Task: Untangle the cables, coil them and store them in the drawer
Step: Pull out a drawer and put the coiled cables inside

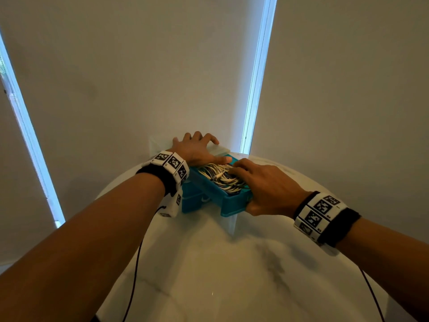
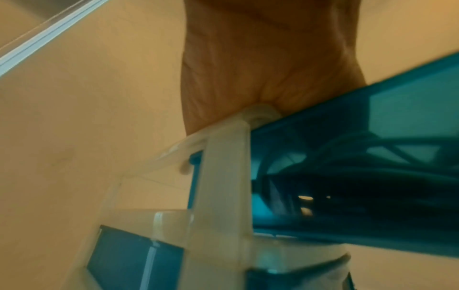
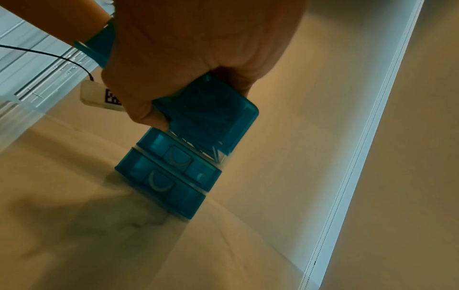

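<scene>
as the head camera looks down on a round white marble table (image 1: 232, 275), a small translucent drawer unit (image 1: 222, 149) stands at its far edge with its top teal drawer (image 1: 234, 203) pulled out toward the person. the coiled cables (image 1: 220, 175), pale and grey, lie inside that open drawer. the left hand (image 1: 197, 149) rests on top of the unit, fingers spread and bent over its far edge, thumb lying flat near the cables. the right hand (image 1: 267, 187) grips the drawer's front right corner, fingers curled over the rim onto the cables, thumb under the front. two more teal drawers sit shut below.

from the left wrist, the left hand's (image 2: 268, 58) palm presses on the unit's frosted frame (image 2: 223, 176); its fingers are out of sight here. the open drawer (image 2: 372, 166) juts right, with dark strands, probably the cables (image 2: 347, 176), blurred behind its tinted wall.

from the right wrist, the right hand (image 3: 198, 58) clamps the drawer (image 3: 211, 117), thumb (image 3: 146, 115) pressed on its front face, above the two shut lower drawers (image 3: 168, 176) with crescent handles.
</scene>
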